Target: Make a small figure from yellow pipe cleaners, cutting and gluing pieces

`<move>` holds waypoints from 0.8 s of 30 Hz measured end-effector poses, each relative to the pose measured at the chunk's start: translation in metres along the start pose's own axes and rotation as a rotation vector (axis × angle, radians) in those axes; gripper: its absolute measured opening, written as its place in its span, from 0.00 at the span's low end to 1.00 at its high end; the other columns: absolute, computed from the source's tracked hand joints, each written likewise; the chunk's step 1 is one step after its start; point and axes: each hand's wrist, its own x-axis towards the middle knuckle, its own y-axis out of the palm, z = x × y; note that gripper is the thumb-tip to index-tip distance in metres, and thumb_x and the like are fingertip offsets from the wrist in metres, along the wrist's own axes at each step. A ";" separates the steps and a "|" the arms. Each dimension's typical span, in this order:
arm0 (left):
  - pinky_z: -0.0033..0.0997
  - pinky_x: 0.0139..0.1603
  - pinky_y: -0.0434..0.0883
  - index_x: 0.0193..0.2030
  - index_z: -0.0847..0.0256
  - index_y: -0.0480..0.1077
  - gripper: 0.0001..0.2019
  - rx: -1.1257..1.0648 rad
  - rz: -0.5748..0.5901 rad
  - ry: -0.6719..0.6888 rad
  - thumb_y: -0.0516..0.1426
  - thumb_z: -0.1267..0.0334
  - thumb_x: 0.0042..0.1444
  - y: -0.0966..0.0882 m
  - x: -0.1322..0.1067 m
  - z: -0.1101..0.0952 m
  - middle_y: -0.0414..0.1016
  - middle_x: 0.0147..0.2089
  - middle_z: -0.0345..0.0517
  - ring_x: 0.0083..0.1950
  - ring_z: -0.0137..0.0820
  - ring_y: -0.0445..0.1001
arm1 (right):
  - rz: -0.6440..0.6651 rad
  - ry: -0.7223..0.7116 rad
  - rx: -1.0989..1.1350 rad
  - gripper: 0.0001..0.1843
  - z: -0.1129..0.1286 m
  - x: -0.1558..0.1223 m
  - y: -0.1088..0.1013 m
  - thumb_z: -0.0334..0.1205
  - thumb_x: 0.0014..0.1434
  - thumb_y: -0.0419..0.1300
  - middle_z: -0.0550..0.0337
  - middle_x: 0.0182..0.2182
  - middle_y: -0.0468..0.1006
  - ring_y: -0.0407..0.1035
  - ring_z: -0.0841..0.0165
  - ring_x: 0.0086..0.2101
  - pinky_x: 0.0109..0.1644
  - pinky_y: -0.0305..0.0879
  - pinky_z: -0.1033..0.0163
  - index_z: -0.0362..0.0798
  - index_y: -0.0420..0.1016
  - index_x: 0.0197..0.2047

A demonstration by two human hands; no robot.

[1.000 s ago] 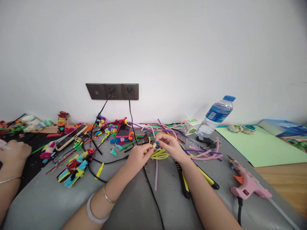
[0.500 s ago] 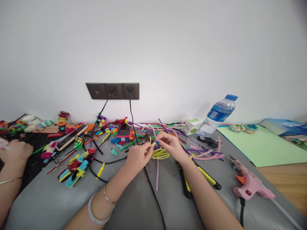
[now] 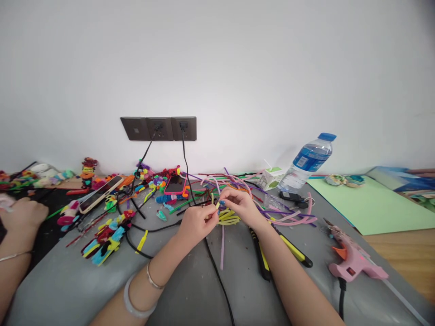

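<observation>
Both my hands meet over the middle of the grey table. My left hand (image 3: 199,221) is closed in a pinch on a pale yellow pipe cleaner (image 3: 217,205), whose end pokes up above the fingers. Thumb and forefinger of my right hand (image 3: 239,205), with dark blue nails, pinch the same piece from the right. Just behind and below the fingertips lies a bundle of yellow pipe cleaners (image 3: 229,218). A lilac pipe cleaner (image 3: 222,253) sticks out toward me. Yellow-and-black handled pliers (image 3: 261,258) lie partly under my right forearm.
A pink glue gun (image 3: 356,265) rests at right, near a water bottle (image 3: 307,163), drink carton (image 3: 272,177) and keys (image 3: 292,197). Left are colourful pipe-cleaner figures (image 3: 108,240), phones (image 3: 102,194) and black cables (image 3: 217,276). Another person's hand (image 3: 25,217) is at far left.
My hands stay nearly in place, the fingertips shifting slightly on the yellow pipe cleaner. The whole view has moved very slightly. The other person's hand hardly differs.
</observation>
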 end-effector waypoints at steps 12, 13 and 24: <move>0.24 0.25 0.50 0.30 0.58 0.57 0.12 -0.288 0.033 -0.118 0.47 0.58 0.65 -0.003 0.000 0.000 0.53 0.21 0.31 0.21 0.23 0.53 | 0.025 0.101 0.054 0.15 0.002 -0.002 -0.003 0.51 0.57 0.64 0.60 0.29 0.71 0.63 0.69 0.30 0.37 0.62 0.63 0.47 0.74 0.33; 0.24 0.24 0.50 0.31 0.58 0.58 0.12 -0.311 0.021 -0.125 0.47 0.57 0.65 -0.003 0.000 0.001 0.52 0.21 0.31 0.21 0.23 0.53 | 0.024 0.103 0.060 0.15 0.002 -0.002 -0.003 0.51 0.56 0.64 0.60 0.29 0.71 0.63 0.69 0.31 0.37 0.62 0.63 0.47 0.74 0.34; 0.22 0.26 0.53 0.34 0.60 0.64 0.11 -0.266 -0.058 -0.115 0.49 0.58 0.64 -0.002 0.002 0.007 0.58 0.23 0.34 0.23 0.23 0.56 | 0.034 0.123 0.075 0.15 -0.001 -0.002 -0.002 0.51 0.57 0.64 0.59 0.30 0.72 0.65 0.68 0.32 0.38 0.62 0.62 0.47 0.73 0.34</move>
